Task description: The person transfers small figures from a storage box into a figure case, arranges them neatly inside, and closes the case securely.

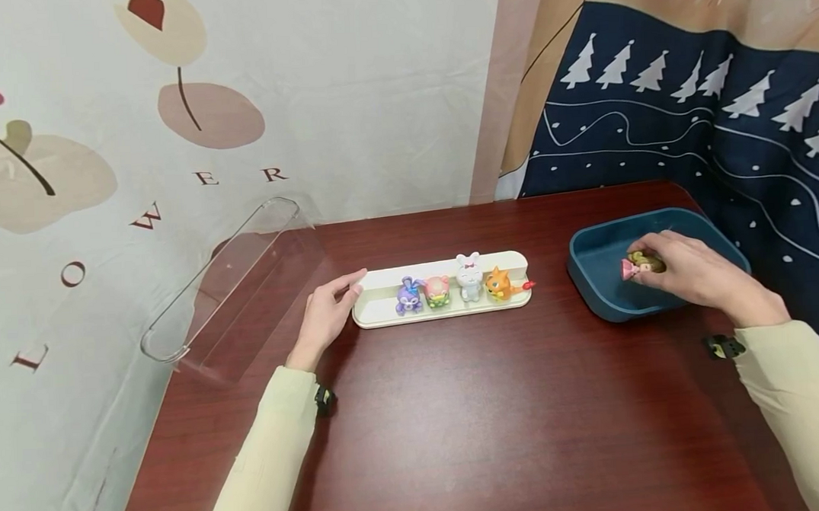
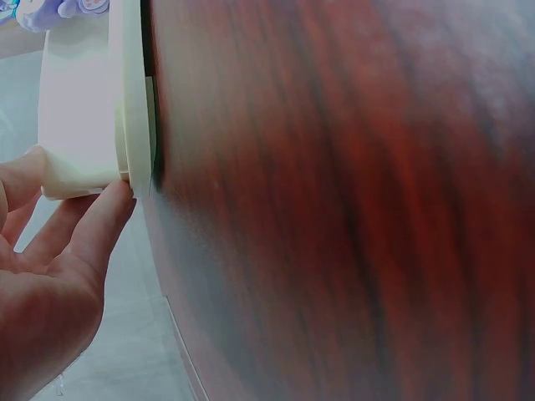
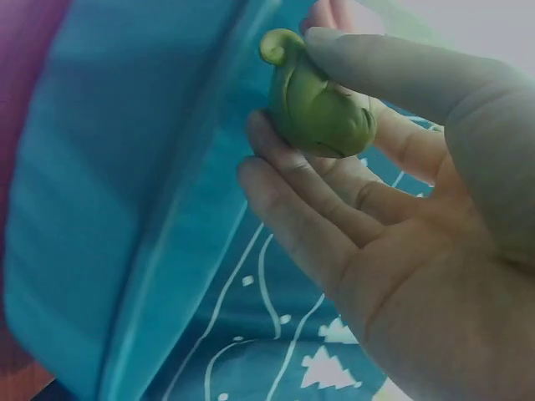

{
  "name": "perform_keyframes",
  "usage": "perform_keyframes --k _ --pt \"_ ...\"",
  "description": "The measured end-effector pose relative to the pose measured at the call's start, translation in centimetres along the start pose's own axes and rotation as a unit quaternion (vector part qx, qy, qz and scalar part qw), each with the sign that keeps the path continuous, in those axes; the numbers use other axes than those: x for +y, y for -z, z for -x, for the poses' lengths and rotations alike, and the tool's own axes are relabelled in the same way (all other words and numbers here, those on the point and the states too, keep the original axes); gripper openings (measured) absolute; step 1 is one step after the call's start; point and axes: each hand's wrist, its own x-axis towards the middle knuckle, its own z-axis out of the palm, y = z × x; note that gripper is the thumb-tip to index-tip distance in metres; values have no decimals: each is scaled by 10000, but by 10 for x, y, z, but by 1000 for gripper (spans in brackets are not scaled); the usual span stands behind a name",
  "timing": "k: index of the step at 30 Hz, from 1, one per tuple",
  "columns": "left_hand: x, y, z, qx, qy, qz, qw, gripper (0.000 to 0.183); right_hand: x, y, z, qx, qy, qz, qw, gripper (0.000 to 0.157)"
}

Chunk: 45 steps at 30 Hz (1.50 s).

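A cream tray [image 1: 446, 313] with a raised back ledge lies on the table. In it stand several toy figurines: a purple one with long ears [image 1: 408, 296], a pink-and-green one [image 1: 437, 291], a white rabbit [image 1: 469, 277] and an orange one with a red-tipped tail [image 1: 499, 283]. My left hand [image 1: 324, 314] holds the tray's left end between thumb and fingers. Over the blue bin [image 1: 592, 285], my right hand [image 1: 691, 270] pinches a green figurine [image 3: 322, 109] with a pink part. The hand covers some of it.
A clear plastic cover [image 1: 246, 293] leans by the left wall cloth. Behind the dark red wooden table [image 1: 499, 419] hangs a pale printed cloth [image 1: 375, 97]. A navy cloth with white trees [image 1: 651, 123] borders the bin at right.
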Motion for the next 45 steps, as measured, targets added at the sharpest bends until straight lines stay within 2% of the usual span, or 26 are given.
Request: perform_keyframes --k 6,12,19,27,33,38,45 --pt "-2 0 0 -2 -8 -13 10000 35 -18 2 1 260 59 -147 9995 49" --pt "-3 -1 0 -6 27 -15 10000 35 -35 3 1 646 -17 -552 9964 55" --pt "-3 -1 0 2 27 -14 10000 35 -54 3 -1 1175 74 -779 9900 49" --pt "-2 -1 0 9 -1 -17 10000 35 -78 3 -6 1745 541 -891 9791 50" --pt "0 -1 1 -2 23 -4 10000 35 -96 4 -12 1934 569 -1396 9695 55" --pt "0 0 1 -14 47 14 10000 35 -108 2 -16 2168 637 -1796 9574 48" --pt "1 0 1 -17 53 3 10000 35 -123 -2 -26 2351 1015 -1871 9484 39"
